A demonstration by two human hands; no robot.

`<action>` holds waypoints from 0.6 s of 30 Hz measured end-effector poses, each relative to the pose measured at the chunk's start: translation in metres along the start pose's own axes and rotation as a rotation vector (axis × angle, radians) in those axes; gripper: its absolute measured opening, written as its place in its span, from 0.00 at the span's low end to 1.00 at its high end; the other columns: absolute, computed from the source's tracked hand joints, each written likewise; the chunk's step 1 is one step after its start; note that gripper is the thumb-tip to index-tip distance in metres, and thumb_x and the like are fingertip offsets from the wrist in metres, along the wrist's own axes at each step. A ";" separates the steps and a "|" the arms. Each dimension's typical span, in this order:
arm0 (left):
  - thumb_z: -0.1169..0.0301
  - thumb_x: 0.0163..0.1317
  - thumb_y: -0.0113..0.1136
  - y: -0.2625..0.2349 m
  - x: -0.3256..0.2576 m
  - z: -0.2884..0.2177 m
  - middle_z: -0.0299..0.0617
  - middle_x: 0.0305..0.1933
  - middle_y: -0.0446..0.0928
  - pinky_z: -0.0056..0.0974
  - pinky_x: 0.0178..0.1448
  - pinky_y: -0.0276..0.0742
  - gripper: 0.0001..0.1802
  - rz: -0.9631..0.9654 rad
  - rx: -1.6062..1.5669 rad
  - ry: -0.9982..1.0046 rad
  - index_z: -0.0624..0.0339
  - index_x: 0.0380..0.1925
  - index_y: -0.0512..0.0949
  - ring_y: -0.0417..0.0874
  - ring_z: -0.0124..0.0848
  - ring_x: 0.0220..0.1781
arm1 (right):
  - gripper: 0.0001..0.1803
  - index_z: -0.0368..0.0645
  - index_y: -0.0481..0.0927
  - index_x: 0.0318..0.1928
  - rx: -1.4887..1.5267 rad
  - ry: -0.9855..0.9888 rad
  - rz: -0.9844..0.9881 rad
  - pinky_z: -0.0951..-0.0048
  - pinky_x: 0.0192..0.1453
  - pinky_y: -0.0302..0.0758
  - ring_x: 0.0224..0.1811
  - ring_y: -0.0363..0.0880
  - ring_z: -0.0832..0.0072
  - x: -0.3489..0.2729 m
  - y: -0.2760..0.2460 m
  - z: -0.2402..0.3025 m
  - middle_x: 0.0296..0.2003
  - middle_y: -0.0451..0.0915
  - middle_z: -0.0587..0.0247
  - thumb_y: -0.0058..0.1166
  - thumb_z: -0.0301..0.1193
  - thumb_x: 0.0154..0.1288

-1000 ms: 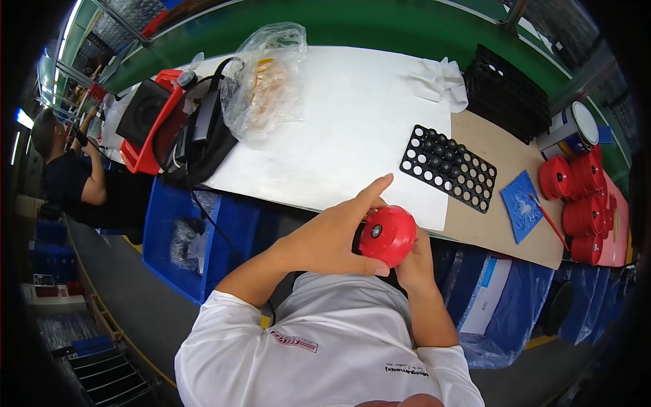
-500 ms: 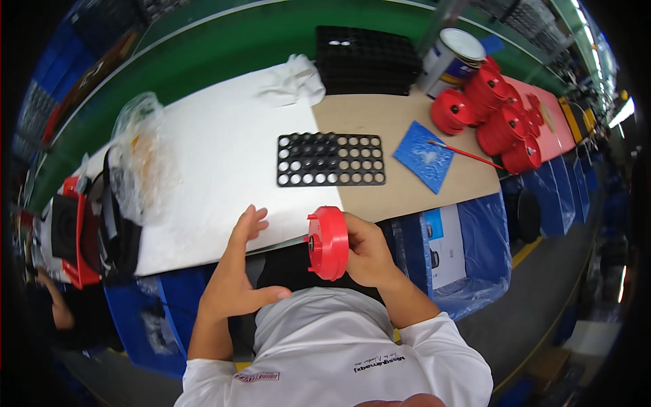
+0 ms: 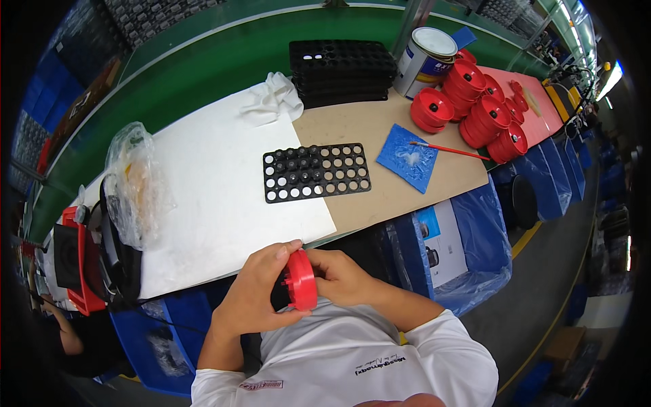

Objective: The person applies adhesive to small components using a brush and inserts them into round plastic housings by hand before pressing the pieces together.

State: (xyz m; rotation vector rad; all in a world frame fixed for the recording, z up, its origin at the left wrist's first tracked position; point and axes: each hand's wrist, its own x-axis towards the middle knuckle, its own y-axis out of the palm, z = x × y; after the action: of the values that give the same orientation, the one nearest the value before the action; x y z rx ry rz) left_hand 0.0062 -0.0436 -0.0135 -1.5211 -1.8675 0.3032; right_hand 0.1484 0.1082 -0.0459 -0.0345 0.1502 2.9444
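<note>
In front of my body I hold a red round plastic part (image 3: 303, 281) on its edge, with small prongs on its left side. My left hand (image 3: 254, 290) curves round it, fingers at the upper rim and thumb at the lower. My right hand (image 3: 344, 277) grips it from the right, its fingertips partly hidden. Beyond my hands, a black tray (image 3: 317, 173) of round holes lies across the white and brown sheets. Small black pieces (image 3: 293, 165) fill part of the tray.
Stacked red round parts (image 3: 485, 122) stand at the right, near a paint can (image 3: 426, 62). A red-handled brush (image 3: 451, 150) rests on a blue pad (image 3: 407, 159). Black trays (image 3: 342, 73) are stacked behind a white cloth (image 3: 271, 102). A plastic bag (image 3: 135, 183) lies left; a lined blue bin (image 3: 485, 237) is below right.
My left hand has closed in from the left onto the red part, which has moved lower and left with my right hand. The view has shifted slightly.
</note>
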 end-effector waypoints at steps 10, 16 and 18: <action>0.54 0.48 0.77 0.001 -0.004 -0.006 0.59 0.72 0.60 0.49 0.73 0.60 0.58 -0.043 0.023 -0.229 0.58 0.73 0.52 0.64 0.54 0.72 | 0.10 0.38 0.80 0.41 -1.142 -0.186 -0.833 0.60 0.40 0.77 0.36 0.83 0.57 0.016 -0.168 0.106 0.35 0.82 0.51 0.56 0.29 0.60; 0.59 0.50 0.75 0.005 -0.006 -0.015 0.56 0.70 0.63 0.47 0.72 0.62 0.47 0.044 0.083 -0.293 0.61 0.68 0.64 0.66 0.52 0.70 | 0.15 0.37 0.79 0.39 -1.741 0.155 -0.845 0.51 0.45 0.77 0.42 0.82 0.49 0.048 -0.262 0.136 0.39 0.82 0.47 0.56 0.38 0.63; 0.59 0.50 0.75 0.005 -0.010 -0.016 0.56 0.69 0.64 0.47 0.71 0.63 0.46 0.042 0.084 -0.303 0.61 0.67 0.65 0.67 0.52 0.70 | 0.16 0.37 0.80 0.39 -1.757 0.238 -0.788 0.51 0.45 0.77 0.42 0.82 0.49 0.056 -0.271 0.143 0.39 0.82 0.46 0.56 0.39 0.63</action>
State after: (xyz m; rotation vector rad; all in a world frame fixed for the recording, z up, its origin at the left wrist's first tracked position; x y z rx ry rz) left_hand 0.0205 -0.0552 -0.0082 -1.5245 -2.0262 0.6545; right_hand 0.1439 0.3984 0.0678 -0.5028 -1.8132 1.4497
